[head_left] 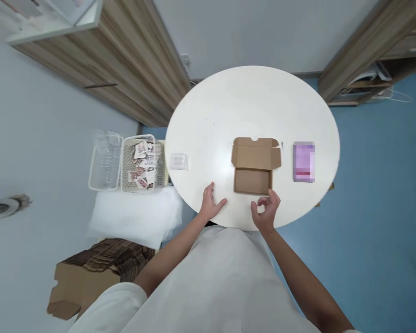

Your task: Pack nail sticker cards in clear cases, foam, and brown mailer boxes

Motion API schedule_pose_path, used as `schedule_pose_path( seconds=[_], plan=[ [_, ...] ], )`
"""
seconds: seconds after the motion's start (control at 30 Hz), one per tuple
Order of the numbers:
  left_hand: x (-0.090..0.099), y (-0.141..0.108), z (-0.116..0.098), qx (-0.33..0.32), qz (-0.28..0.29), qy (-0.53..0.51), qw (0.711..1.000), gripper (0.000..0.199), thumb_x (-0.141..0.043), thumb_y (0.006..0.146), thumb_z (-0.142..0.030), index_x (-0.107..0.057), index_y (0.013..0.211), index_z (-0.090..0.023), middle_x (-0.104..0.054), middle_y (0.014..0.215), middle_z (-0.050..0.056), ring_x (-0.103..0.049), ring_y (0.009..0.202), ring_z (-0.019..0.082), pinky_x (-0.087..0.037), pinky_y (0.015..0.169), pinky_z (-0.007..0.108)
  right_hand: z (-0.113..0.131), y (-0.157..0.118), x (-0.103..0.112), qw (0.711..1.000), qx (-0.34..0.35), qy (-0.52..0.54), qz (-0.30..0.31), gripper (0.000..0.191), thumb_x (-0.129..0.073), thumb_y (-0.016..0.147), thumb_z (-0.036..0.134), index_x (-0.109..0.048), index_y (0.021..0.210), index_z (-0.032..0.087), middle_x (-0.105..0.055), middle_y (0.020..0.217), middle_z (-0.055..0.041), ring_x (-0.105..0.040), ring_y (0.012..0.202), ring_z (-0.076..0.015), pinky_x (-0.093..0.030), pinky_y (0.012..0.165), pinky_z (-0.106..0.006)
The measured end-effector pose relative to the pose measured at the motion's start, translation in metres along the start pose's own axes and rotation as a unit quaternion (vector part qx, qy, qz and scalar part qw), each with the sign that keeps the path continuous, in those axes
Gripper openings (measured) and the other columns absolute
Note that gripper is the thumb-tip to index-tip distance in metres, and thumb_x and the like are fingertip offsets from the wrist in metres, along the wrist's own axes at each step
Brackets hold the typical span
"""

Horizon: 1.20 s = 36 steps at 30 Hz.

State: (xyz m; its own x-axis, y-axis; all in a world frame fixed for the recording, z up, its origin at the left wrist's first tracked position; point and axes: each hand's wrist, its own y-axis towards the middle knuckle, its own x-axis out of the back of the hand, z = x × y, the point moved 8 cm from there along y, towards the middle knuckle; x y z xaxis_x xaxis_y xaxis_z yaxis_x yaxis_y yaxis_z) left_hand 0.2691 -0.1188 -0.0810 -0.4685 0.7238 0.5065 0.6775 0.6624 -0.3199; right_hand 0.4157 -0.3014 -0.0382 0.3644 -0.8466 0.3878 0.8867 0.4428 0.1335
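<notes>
Left hand [209, 206] is spread, empty; right hand [267, 213], loosely curled, may shift the box [253, 180] by careless brushing.

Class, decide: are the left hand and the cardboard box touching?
Apart: the head view shows white tabletop between the left hand and the cardboard box.

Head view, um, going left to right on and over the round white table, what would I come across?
Small pale packet, left hand, open cardboard box, purple item.
</notes>
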Motion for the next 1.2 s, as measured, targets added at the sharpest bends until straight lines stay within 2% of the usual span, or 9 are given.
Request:
schedule_pose_path(
  seconds=[0.13, 0.23, 0.3, 0.4, 0.6, 0.73, 0.87, 1.03, 1.2],
  plan=[
    [0.086, 0.015, 0.031, 0.011, -0.147, 0.049, 0.988, 0.066, -0.057, 0.074, -0.042, -0.028, 0.130, -0.023, -0.033, 0.129, 0.012, -0.033, 0.119, 0.025, -0.037, 0.092, 0.041, 0.049, 0.015, -0.079, 0.992, 0.033, 0.012, 0.123, 0.037, -0.050, 0.076, 0.025, -0.045, 0.113, 0.023, -0.051, 0.094, -0.0067, -0.051, 0.075, -0.0152, -0.047, 0.074, -0.039],
    [0.147, 0.042, 0.058, 0.033, -0.212, 0.034, 0.976, 0.059, -0.052, 0.078, -0.040, -0.031, 0.129, -0.019, -0.034, 0.128, 0.013, -0.034, 0.120, 0.024, -0.035, 0.095, 0.039, 0.063, 0.026, -0.159, 0.967, -0.072, 0.048, 0.241, 0.033, -0.050, 0.076, 0.031, -0.051, 0.108, 0.023, -0.054, 0.105, -0.0077, -0.053, 0.088, -0.0178, -0.048, 0.074, -0.036],
    [0.175, 0.064, 0.077, 0.069, -0.228, 0.004, 0.971, 0.057, -0.051, 0.078, -0.039, -0.033, 0.128, -0.018, -0.036, 0.127, 0.013, -0.038, 0.117, 0.023, -0.035, 0.095, 0.036, 0.060, 0.030, -0.203, 0.946, -0.166, 0.069, 0.269, 0.037, -0.050, 0.075, 0.035, -0.050, 0.111, 0.023, -0.053, 0.114, -0.0074, -0.052, 0.097, -0.0188, -0.047, 0.078, -0.036],
    [0.192, 0.097, 0.092, 0.099, -0.192, -0.016, 0.976, 0.054, -0.051, 0.079, -0.035, -0.038, 0.127, -0.014, -0.040, 0.124, 0.014, -0.047, 0.107, 0.022, -0.036, 0.094, 0.034, 0.057, 0.036, -0.249, 0.933, -0.229, 0.073, 0.267, 0.043, -0.052, 0.074, 0.039, -0.049, 0.114, 0.023, -0.050, 0.122, -0.0070, -0.049, 0.106, -0.0195, -0.043, 0.087, -0.037],
    [0.185, 0.120, 0.086, 0.077, -0.142, 0.002, 0.987, 0.040, -0.046, 0.081, -0.020, -0.048, 0.121, -0.013, -0.053, 0.106, 0.010, -0.052, 0.099, 0.020, -0.037, 0.093, 0.034, 0.049, 0.047, -0.301, 0.935, -0.248, 0.063, 0.246, 0.048, -0.054, 0.073, 0.042, -0.046, 0.116, 0.022, -0.046, 0.126, -0.0077, -0.051, 0.107, -0.0191, -0.044, 0.087, -0.035],
    [0.175, 0.114, 0.085, 0.067, -0.127, 0.008, 0.990, 0.038, -0.045, 0.079, -0.015, -0.053, 0.116, -0.012, -0.056, 0.105, 0.010, -0.054, 0.098, 0.020, -0.039, 0.091, 0.033, 0.044, 0.050, -0.308, 0.947, -0.218, 0.040, 0.234, 0.044, -0.057, 0.071, 0.040, -0.051, 0.110, 0.020, -0.054, 0.117, -0.0071, -0.052, 0.104, -0.0193, -0.043, 0.089, -0.037],
    [0.160, 0.104, 0.096, 0.085, -0.098, -0.068, 0.989, 0.037, -0.050, 0.076, -0.016, -0.056, 0.113, -0.015, -0.062, 0.105, 0.006, -0.059, 0.089, 0.017, -0.043, 0.087, 0.031, 0.032, 0.041, -0.290, 0.945, -0.232, 0.023, 0.231, 0.034, -0.058, 0.069, 0.035, -0.056, 0.099, 0.019, -0.059, 0.105, -0.0054, -0.059, 0.087, -0.0169, -0.046, 0.083, -0.036],
    [0.131, 0.077, 0.091, 0.091, -0.087, -0.144, 0.981, 0.037, -0.054, 0.072, -0.015, -0.057, 0.109, -0.012, -0.063, 0.101, 0.009, -0.061, 0.085, 0.015, -0.047, 0.084, 0.031, 0.027, 0.024, -0.245, 0.951, -0.226, -0.002, 0.210, 0.026, -0.056, 0.068, 0.031, -0.057, 0.091, 0.019, -0.062, 0.096, -0.0046, -0.059, 0.076, -0.0149, -0.048, 0.076, -0.033],
    [0.095, 0.043, 0.046, 0.067, -0.100, -0.132, 0.984, 0.040, -0.054, 0.074, -0.020, -0.054, 0.113, -0.015, -0.062, 0.100, 0.008, -0.060, 0.085, 0.015, -0.048, 0.082, 0.032, 0.035, 0.016, -0.178, 0.964, -0.187, 0.022, 0.190, 0.023, -0.054, 0.071, 0.033, -0.056, 0.090, 0.021, -0.061, 0.097, -0.0044, -0.058, 0.080, -0.0155, -0.050, 0.070, -0.030]
  ],
)
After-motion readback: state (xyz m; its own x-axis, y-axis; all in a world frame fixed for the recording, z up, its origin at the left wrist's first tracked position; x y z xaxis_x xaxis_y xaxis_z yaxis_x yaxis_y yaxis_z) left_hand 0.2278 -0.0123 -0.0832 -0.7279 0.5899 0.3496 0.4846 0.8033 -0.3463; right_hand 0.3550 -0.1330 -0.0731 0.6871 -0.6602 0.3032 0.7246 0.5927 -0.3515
